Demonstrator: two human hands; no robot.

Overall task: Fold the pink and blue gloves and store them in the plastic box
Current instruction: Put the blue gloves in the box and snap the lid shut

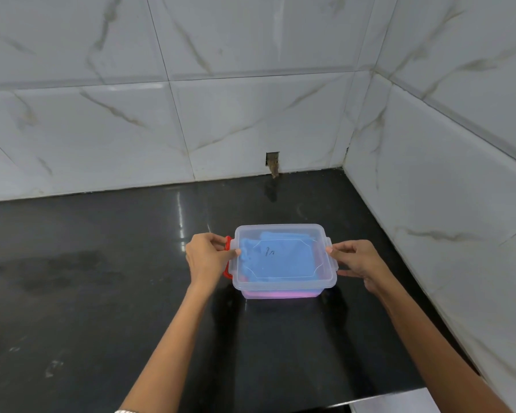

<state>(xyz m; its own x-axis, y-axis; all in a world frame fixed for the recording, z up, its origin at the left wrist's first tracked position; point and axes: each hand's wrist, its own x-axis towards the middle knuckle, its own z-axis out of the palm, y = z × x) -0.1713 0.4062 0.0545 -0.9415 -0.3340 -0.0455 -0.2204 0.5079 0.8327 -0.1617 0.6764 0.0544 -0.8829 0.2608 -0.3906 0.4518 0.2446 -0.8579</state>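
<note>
A clear plastic box (328,281) stands on the black counter with its lid on. Through the lid I see the folded blue gloves (280,257); a pink layer, the pink gloves (277,294), shows through the front wall beneath them. My left hand (206,256) grips the box's left side at the red latch (227,257), thumb on the lid's edge. My right hand (358,259) pinches the right side at the clear latch, fingers curled around it.
The black counter (102,278) runs left and toward me, with smudges on the left. Marble-tiled walls (221,114) close the back and right side, forming a corner. A small hole with a stub (273,165) sits in the back wall.
</note>
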